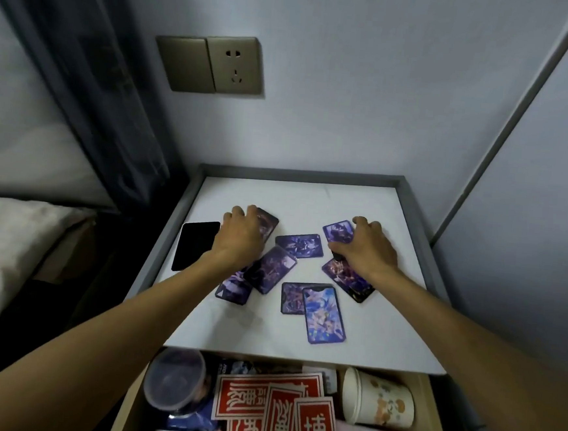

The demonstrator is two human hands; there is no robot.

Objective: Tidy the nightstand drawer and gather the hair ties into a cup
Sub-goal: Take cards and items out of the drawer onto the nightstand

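Both hands lie on the white nightstand top (pixel 361 204) among scattered purple picture cards. The left hand (pixel 242 236) curls its fingers down over the far-left card (pixel 270 224) and hides most of it; whether it grips or only presses cannot be told. The right hand (pixel 365 245) curls over the far-right card (pixel 337 229) with the thumb at its near edge, pinching it; something small and dark under that thumb is unclear. A black phone (pixel 195 245) lies just beside the left wrist. Below, the drawer (pixel 430 414) stands open, its near part cut off; the cup (pixel 376 403) lies on its side at the drawer's right, beside red printed cards (pixel 268 394).
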